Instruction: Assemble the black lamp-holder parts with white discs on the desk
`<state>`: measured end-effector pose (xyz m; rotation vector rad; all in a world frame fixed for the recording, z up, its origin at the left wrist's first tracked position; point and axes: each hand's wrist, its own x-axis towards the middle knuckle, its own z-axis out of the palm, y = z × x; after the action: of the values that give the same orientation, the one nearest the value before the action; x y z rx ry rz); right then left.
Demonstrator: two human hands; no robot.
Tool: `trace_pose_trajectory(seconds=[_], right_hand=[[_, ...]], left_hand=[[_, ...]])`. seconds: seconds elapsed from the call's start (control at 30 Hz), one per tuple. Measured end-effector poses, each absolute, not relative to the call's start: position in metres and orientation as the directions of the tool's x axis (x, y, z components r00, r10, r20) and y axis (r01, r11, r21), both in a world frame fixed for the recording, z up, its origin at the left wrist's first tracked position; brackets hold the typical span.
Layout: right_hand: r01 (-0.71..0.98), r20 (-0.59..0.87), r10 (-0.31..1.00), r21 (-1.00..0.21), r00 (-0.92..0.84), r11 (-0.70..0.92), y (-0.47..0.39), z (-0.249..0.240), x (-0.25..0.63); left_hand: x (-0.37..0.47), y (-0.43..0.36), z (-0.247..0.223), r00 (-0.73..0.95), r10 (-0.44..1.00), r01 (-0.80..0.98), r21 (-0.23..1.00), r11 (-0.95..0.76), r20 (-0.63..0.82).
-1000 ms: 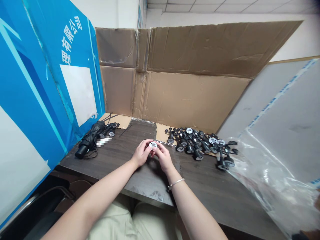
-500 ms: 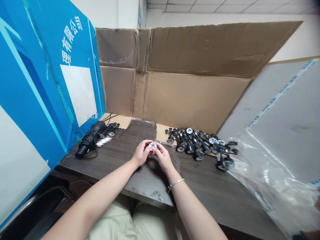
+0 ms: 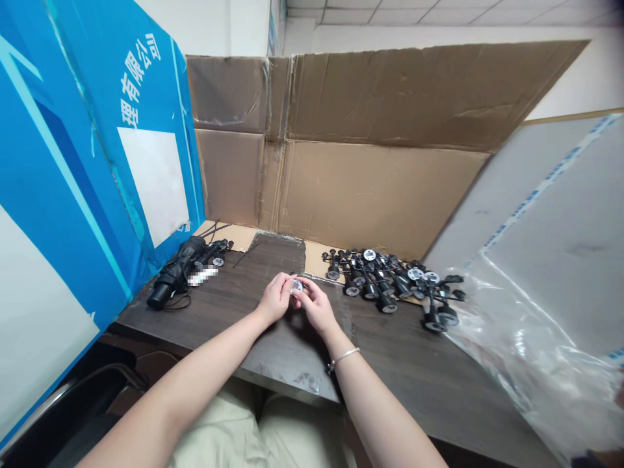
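Over the middle of the dark wood-look table (image 3: 219, 335), my two hands meet around a small part with a round, pale grey end face (image 3: 296, 285). My left hand (image 3: 275, 299) is closed on its left side, thumb on top. From the right, my right hand (image 3: 316, 308) grips the same part between thumb and bent fingers. The fingers hide the part's lower body. To the right lies a pile of black fittings (image 3: 369, 289) with similar round, pale ends. A few of them (image 3: 440, 318) lie at the pile's right edge.
At the left lies a folded black umbrella (image 3: 178, 270) beside a few black pieces (image 3: 218, 261). A thin black strip (image 3: 246, 255) rests behind my hands. Cardboard (image 3: 380, 195) walls the back, a blue panel (image 3: 58, 162) the left. Clear plastic sheeting (image 3: 517, 344) drapes at the right.
The part's round face has tilted and shifted slightly left between my fingers, and more of it is covered. My hands stay almost in the same place.
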<state>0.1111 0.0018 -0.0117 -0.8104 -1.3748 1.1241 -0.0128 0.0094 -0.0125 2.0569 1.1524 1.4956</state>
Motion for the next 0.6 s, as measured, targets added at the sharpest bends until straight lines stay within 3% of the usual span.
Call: trace_pose_trajectory(seconds=[0.2, 0.43, 0.6], right_hand=[[-0.086, 0.352, 0.928, -0.935, -0.122, 0.344, 0.0027, -0.0141, 0.1115], [-0.171, 0.343, 0.932, -0.931, -0.113, 0.322, 0.0029, -0.0118, 0.1050], [-0.148, 0.329, 0.944, -0.934, 0.003, 0.326, 0.0064, -0.0126, 0.1082]], left_hand=[[-0.0113, 0.0111, -0.0136, 0.098, 0.767, 0.365, 0.694, -0.620, 0.634], [-0.0138, 0.0075, -0.0106, 0.005, 0.849, 0.291, 0.812, -0.507, 0.528], [-0.0122, 0.0058, -0.0129, 0.027, 0.867, 0.242, 0.838, -0.489, 0.498]])
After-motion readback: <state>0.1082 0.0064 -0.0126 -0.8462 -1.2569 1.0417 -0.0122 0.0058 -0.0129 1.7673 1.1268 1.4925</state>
